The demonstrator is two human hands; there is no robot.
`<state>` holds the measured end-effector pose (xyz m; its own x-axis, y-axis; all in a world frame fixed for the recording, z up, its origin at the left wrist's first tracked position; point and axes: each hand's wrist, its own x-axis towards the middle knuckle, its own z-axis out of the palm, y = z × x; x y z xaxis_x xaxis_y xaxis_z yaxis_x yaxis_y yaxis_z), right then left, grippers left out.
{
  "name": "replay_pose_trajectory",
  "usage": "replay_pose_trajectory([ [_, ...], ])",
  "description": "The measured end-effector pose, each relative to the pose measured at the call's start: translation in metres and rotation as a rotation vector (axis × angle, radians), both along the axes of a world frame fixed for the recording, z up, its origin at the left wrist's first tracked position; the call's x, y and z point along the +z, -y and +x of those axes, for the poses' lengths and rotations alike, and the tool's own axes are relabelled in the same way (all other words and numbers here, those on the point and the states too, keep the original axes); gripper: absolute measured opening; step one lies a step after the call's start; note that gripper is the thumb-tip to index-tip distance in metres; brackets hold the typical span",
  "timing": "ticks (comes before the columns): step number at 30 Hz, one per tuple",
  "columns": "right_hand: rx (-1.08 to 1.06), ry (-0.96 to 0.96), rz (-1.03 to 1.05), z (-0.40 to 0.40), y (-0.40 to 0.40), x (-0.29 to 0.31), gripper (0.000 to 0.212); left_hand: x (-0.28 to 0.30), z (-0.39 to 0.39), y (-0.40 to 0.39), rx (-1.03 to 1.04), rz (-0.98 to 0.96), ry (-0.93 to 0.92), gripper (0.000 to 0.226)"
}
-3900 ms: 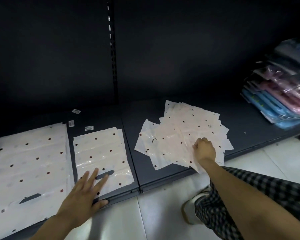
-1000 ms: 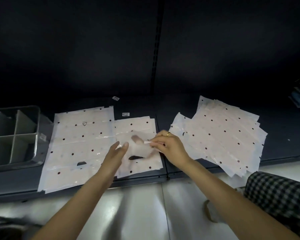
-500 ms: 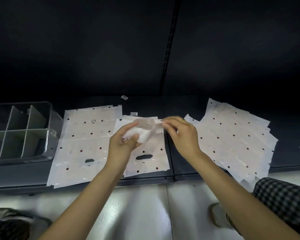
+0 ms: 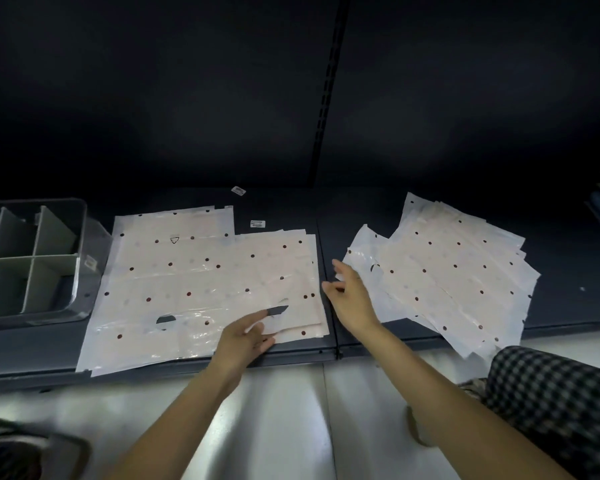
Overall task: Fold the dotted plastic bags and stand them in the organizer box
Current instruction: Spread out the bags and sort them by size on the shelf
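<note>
- Where the dark shelf (image 4: 378,216) meets the pale floor (image 4: 291,410), two bare arms reaching in from the bottom.
- Left hand (image 4: 245,336) flat on the front edge of the small stack of dotted bags (image 4: 278,271), fingers straight and a little apart, holding nothing.
- Right hand (image 4: 349,296) lifted just past the right edge of that small stack, fingers loose and spread, holding nothing; touching the shelf or not, cannot tell.
- Small stack lying flat near the middle of the shelf, close to its front edge, with a dark handle hole by the left fingertips.
- Big stack of dotted bags (image 4: 163,282) lying flat just to the left, its right side tucked under the small stack, reaching the front edge of the shelf.
- Messy pile of dotted bags (image 4: 458,275) on the right part of the shelf, fanned out, some corners hanging over the front edge.
- Organizer box (image 4: 80,271) at the left end of the shelf, clear walls, grey dividers inside, just beside the big stack.
- Two little white labels (image 4: 258,223) on the shelf behind the stacks.
- Checked cloth (image 4: 551,403) at the bottom right corner, over the floor.
</note>
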<state>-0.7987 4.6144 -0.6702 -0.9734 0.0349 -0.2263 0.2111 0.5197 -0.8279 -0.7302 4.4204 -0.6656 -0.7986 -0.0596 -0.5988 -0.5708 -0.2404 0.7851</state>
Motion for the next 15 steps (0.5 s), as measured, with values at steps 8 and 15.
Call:
replay_pose_trajectory([
  [8, -0.268, 0.008, 0.764, -0.007, -0.134, -0.010, 0.057, -0.004, -0.023, 0.006, -0.176, -0.030, 0.034, 0.029],
  [15, -0.410, 0.008, 0.754, 0.006, -0.179, -0.027, 0.019, 0.001, -0.018, 0.017, -0.470, -0.242, -0.031, 0.031],
])
